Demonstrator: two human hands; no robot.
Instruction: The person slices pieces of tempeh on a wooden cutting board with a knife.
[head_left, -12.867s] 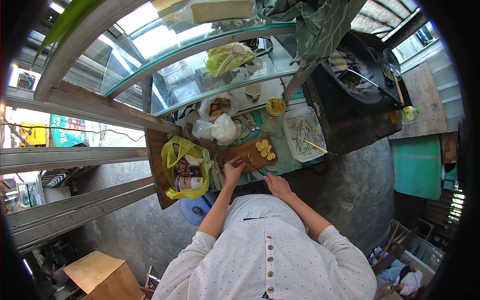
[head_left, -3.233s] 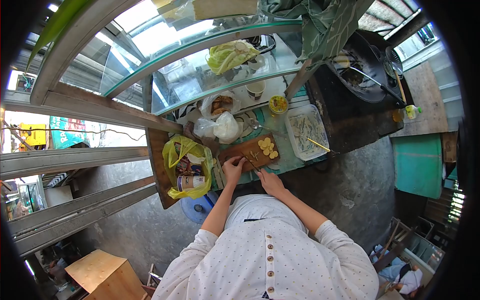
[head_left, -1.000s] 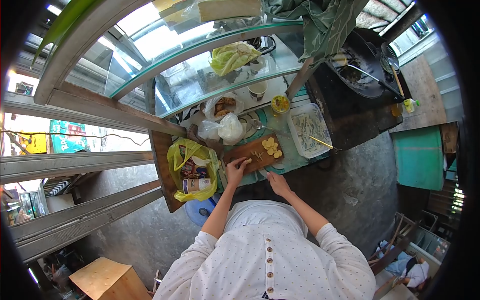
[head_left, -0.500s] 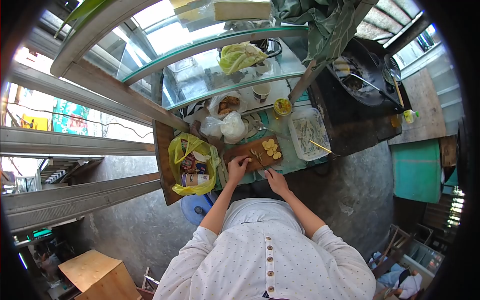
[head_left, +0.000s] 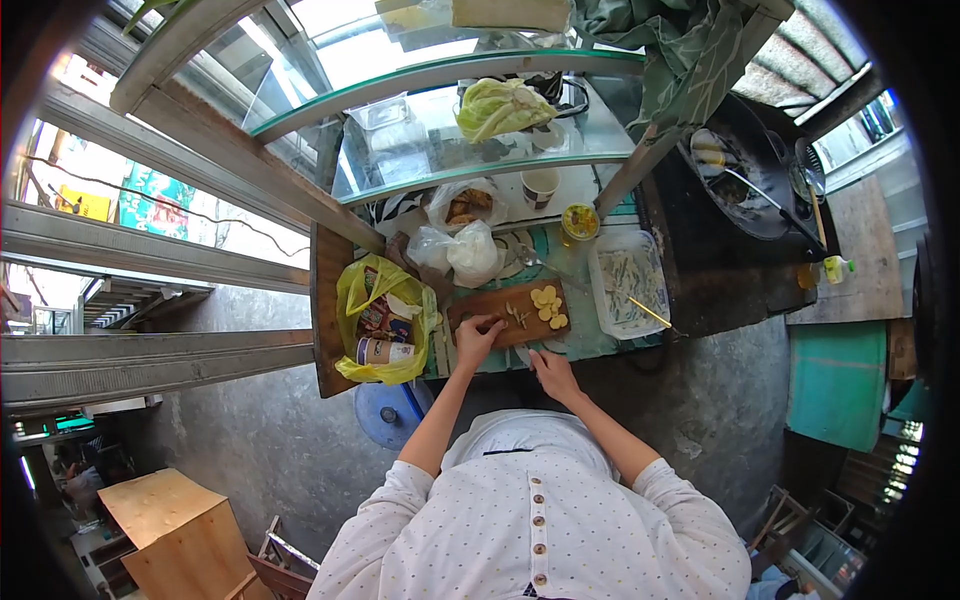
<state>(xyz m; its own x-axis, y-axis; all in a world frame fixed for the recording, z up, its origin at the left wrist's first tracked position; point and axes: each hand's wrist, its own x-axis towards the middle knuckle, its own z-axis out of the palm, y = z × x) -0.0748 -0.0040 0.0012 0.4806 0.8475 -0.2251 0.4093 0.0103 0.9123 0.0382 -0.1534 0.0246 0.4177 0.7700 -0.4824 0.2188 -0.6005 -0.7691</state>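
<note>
A wooden cutting board (head_left: 473, 305) lies on the counter in front of me. Round yellow slices (head_left: 547, 304) sit on its right part, and thin cut strips (head_left: 516, 315) lie near its middle. My right hand (head_left: 554, 374) grips a knife (head_left: 524, 354) whose blade is at the board's front edge. At the board's front left, my left hand (head_left: 477, 338) is closed with fingertips pressed together; what they pinch, if anything, is too small to make out.
Left of the board stands a yellow plastic bag (head_left: 430, 340) of packets. A white plastic bag (head_left: 473, 255) lies behind it. To the right are a plastic tub (head_left: 630, 310) with a yellow stick across it and a jar (head_left: 579, 223). A wok (head_left: 740, 170) stands at far right.
My right hand has drawn the knife back from the strips toward the board's front edge. My left hand stays pinched near the board's left side. The view has shifted slightly.
</note>
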